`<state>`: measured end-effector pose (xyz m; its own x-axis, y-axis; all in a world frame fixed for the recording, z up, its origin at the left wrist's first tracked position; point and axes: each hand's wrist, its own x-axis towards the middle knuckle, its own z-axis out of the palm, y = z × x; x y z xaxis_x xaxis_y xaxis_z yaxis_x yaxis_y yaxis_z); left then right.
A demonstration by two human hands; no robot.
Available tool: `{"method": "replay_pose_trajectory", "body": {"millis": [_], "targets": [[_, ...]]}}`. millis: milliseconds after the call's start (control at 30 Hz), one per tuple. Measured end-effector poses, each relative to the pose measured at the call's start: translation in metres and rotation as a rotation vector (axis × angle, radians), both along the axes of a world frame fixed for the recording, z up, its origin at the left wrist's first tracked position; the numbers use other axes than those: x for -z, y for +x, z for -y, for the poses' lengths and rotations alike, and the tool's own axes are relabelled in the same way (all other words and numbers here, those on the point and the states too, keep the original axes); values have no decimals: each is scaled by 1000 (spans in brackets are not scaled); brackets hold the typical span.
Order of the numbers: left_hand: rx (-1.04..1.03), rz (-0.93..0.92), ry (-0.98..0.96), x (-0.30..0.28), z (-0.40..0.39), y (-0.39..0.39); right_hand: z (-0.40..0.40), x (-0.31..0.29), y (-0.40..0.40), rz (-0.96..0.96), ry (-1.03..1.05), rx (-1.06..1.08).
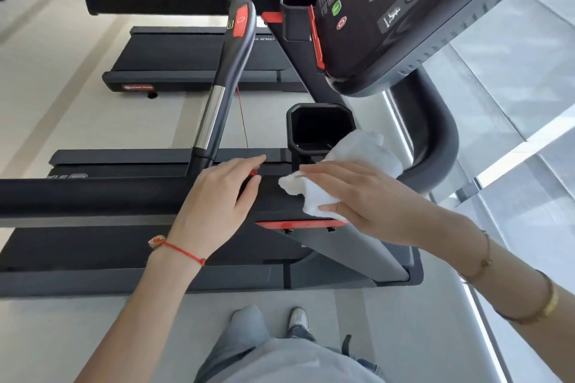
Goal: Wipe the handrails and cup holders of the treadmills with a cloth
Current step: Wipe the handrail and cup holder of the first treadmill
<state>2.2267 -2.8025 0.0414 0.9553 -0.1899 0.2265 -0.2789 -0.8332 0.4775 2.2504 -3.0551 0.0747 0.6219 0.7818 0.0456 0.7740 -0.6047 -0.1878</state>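
Observation:
A black padded handrail point(93, 196) of the nearest treadmill runs across the view from the left. My left hand point(221, 202) rests on it with fingers straight, near a small red clip. My right hand point(361, 196) lies flat on a white cloth point(314, 199) and presses it onto the handrail's right end. Part of the cloth bulges up beside the black cup holder point(320, 127) just beyond the rail. A second cup holder point(297, 14) sits farther off beside the console.
The console point(420, 9) with its buttons hangs over the upper right. A curved inner handlebar point(224, 78) with a chrome section and red button rises ahead. More treadmill decks point(193, 59) lie beyond. A glass wall point(513, 96) is on the right. My legs stand on the pale floor point(93, 336).

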Motion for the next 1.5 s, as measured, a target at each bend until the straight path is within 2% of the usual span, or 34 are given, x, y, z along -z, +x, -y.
{"method": "replay_pose_trajectory", "body": {"millis": [300,500,600,700,833,900,1133,1300,1500], "targets": [[-50,35,88,7,-72,-19,-64,12,-7,169,-155,139],[-57,50,113,8,-127,-26,-151,22,-12,235,-43,160],[-55,61,121,10,-153,-28,-179,28,-15,170,9,158],[-42,59,117,11,-176,-30,-158,23,-14,34,97,198],[-18,62,130,12,-202,-30,-146,22,-15,237,-55,276],[-13,67,132,12,-212,-30,-158,28,-13,277,-82,273],[-41,77,131,15,-242,-29,-209,47,-11,424,54,302],[-101,94,123,18,-258,-33,-256,48,-6,473,97,269],[-213,147,97,21,-267,-43,-283,47,0,444,59,196]]}}
